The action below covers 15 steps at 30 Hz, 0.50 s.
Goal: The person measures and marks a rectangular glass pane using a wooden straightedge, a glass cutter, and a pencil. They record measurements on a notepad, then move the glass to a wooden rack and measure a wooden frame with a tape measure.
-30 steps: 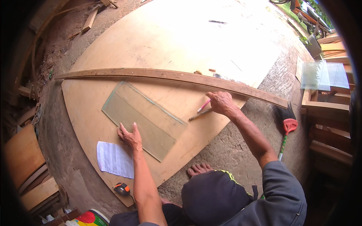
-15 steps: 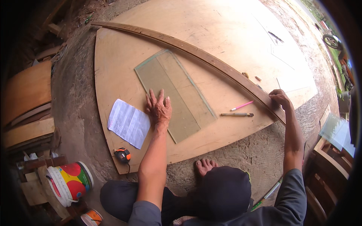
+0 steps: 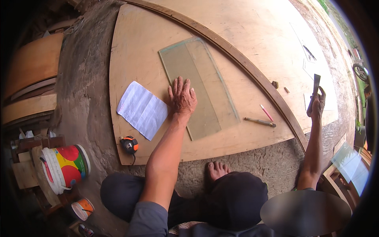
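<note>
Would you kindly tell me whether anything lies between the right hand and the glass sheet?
Yes: the long wooden strip runs across the board between the right hand and the glass sheet, and a thin pink stick lies on the glass's side of it.

Multicol. bucket (image 3: 68, 169) btwn sm. orange tub (image 3: 82, 209) & stacked wood boards (image 3: 33, 73), far lft.

Greenish glass (image 3: 205, 87) lies flat on plywood (image 3: 134, 51), a dark strip (image 3: 316, 83) in the right grip (image 3: 317, 104).
</note>
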{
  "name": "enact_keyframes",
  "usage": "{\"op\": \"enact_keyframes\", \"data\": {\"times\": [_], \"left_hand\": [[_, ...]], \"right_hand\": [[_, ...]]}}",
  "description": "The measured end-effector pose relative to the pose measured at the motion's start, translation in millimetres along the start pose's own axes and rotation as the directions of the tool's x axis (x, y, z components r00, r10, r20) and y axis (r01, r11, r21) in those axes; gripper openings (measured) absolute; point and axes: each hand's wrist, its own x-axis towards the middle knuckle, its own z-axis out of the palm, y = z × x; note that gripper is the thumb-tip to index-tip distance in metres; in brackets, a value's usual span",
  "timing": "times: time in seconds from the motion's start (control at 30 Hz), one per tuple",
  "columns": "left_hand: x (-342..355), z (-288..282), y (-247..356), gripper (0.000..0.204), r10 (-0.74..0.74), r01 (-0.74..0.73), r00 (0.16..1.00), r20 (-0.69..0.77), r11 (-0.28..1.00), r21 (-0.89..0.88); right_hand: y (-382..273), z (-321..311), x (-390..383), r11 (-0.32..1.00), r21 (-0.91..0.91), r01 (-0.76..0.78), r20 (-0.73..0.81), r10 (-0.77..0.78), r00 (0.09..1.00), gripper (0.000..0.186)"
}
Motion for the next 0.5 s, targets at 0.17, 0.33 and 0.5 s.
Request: {"op": "enact_keyframes", "data": {"times": [0.17, 0.33, 0.5], "left_hand": [[10, 8, 4, 0.042, 0.043, -0.041, 0.999, 0.022, 0.994, -0.1], [10, 8, 5, 0.051, 0.062, -0.062, 0.998, 0.021, 0.998, -0.024], [6, -6, 13, 0.054, 0.083, -0.083, 0.997, 0.006, 0.996, 0.015]], "right_hand": [[-84, 139, -46, 0.971, -0.136, 0.195, 0.36, -0.135, 0.923, 0.048], [-145, 266, -117, 0.757, -0.331, 0.564, 0.738, -0.165, 0.654, 0.052], [-157, 366, -127, 0.641, -0.231, 0.732, 0.835, -0.255, 0.487, 0.058]]}}
